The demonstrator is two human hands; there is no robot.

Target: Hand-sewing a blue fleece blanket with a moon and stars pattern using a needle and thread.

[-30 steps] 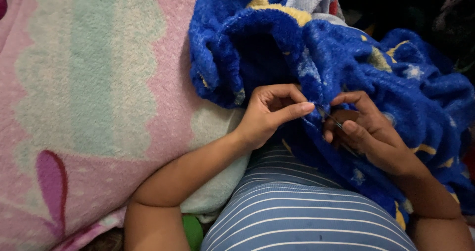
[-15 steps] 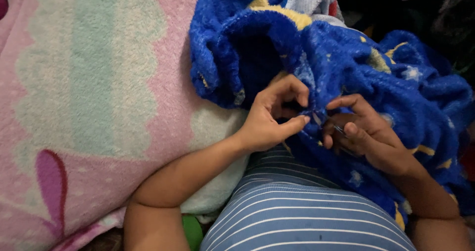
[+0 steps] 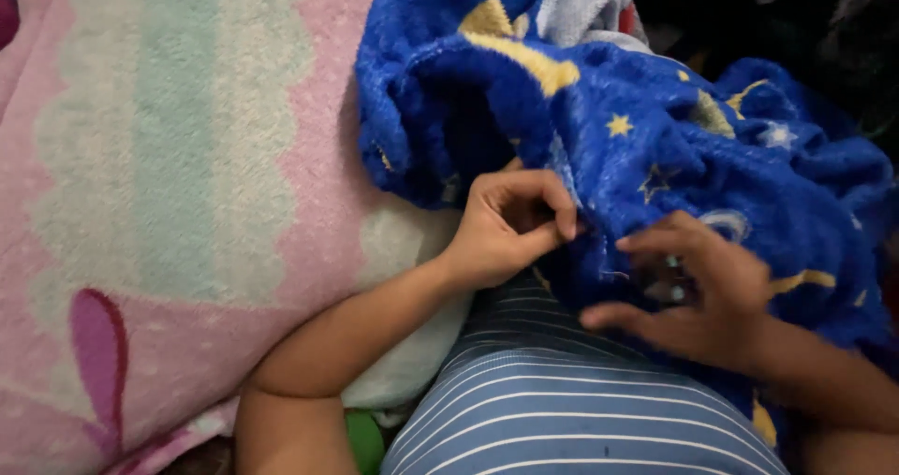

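Pinching a fuzzy blue star-patterned blanket [image 3: 655, 147], left hand [image 3: 506, 227].

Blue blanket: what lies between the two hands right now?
In the head view, only a fold of the blue blanket lies between the left hand and the right hand. The left fingers pinch its edge; the striped shirt sits just below.

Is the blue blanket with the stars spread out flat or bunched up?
Bunched up: the blue blanket lies in deep folds, and the left hand pinches its edge while the right hand rests on it.
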